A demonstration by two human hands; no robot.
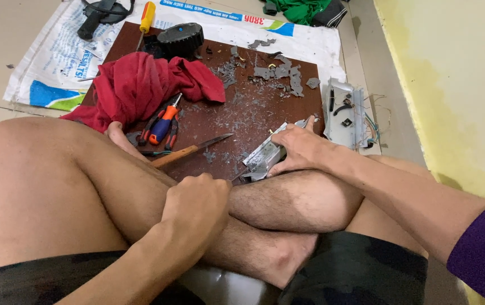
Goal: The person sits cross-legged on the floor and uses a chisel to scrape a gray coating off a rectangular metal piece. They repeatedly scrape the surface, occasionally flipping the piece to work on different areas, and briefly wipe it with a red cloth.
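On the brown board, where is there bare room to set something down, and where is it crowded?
Barest: the brown board's right strip, between the grey plastic shards and the right hand on the grey metal housing. The middle is dusted with chips. Crowded: the left side, with the red cloth, orange-handled pliers and wooden-handled knife.

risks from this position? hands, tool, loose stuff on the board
1. The left hand drives a thin tool into the grey metal part that the right hand pins down; a slip could jab those fingers or the bare shin.
2. The knife lies unsheathed near the foot.
3. Grey shards litter the brown board; bare skin could get cut.
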